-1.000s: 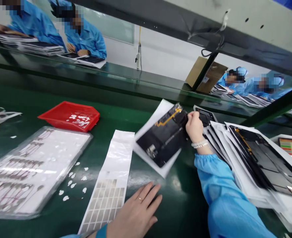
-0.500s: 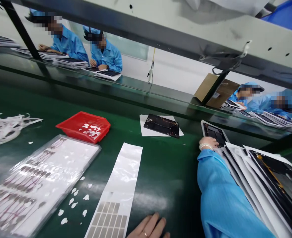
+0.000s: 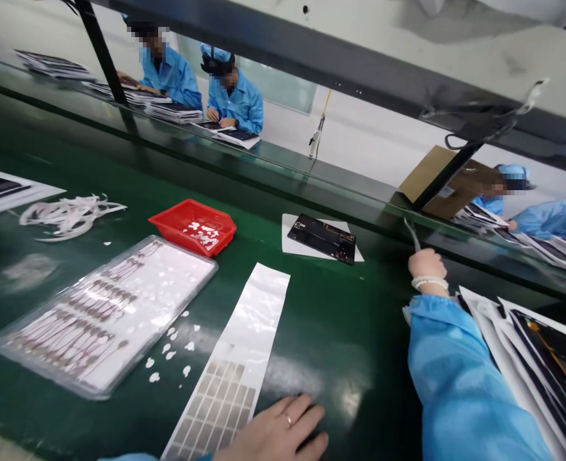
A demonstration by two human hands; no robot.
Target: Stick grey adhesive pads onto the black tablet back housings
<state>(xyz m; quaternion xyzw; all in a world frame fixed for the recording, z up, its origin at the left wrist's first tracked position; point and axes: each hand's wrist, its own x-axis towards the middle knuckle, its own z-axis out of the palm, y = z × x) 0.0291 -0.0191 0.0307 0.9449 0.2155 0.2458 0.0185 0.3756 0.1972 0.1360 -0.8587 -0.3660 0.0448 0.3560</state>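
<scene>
My left hand (image 3: 283,426) is open, palm down, with its fingers spread over the green table beside the lower end of a white backing strip (image 3: 258,304). That strip carries rows of grey rectangular stickers (image 3: 216,403). At the right, the fingers of my right hand (image 3: 428,264) are closed round a thin flat panel (image 3: 412,232), seen almost edge-on; its face is hidden. Close to my right sleeve leans a stack of black tablet panels with white sheets (image 3: 499,326). Farther back, a black tablet panel (image 3: 324,238) lies on white paper (image 3: 290,224).
A clear tray (image 3: 107,392) at the left holds rows of small round parts with wires. Beyond it are a red bin (image 3: 168,214) with white scraps and a heap of white strips (image 3: 72,218). A shelf beam (image 3: 383,77) crosses above. Co-workers in blue sit across the bench.
My right hand has raised the panel from lying face-up to nearly edge-on. My left hand shows farther into view beside the sticker strip. The whole view has shifted.
</scene>
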